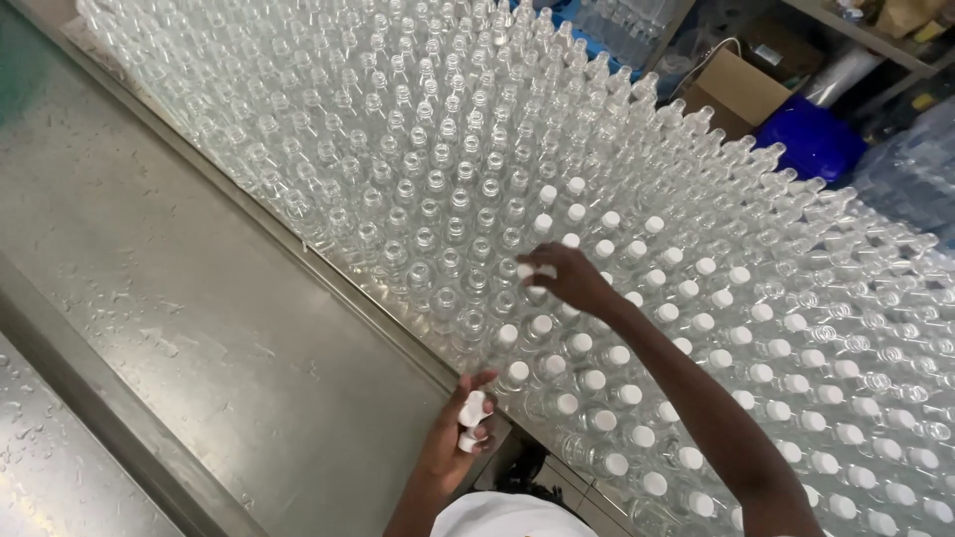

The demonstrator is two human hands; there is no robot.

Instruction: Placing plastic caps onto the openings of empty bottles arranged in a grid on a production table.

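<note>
A dense field of clear plastic bottles [438, 189] stands upright on a steel table. Bottles at the near right carry white caps [696, 323]; those farther left and back are uncapped. My right hand [569, 278] reaches over the bottles and pinches a white cap [537, 270] above a bottle at the border between capped and uncapped rows. Near the table's front edge, my left hand [460, 430] holds a few white caps [472, 413] in its palm.
A wet steel tabletop [179, 298] with a raised rim [328, 273] lies left of the bottles. A cardboard box [736, 89], a blue bag [811, 134] and wrapped bottle packs [910, 174] sit beyond the table at the top right.
</note>
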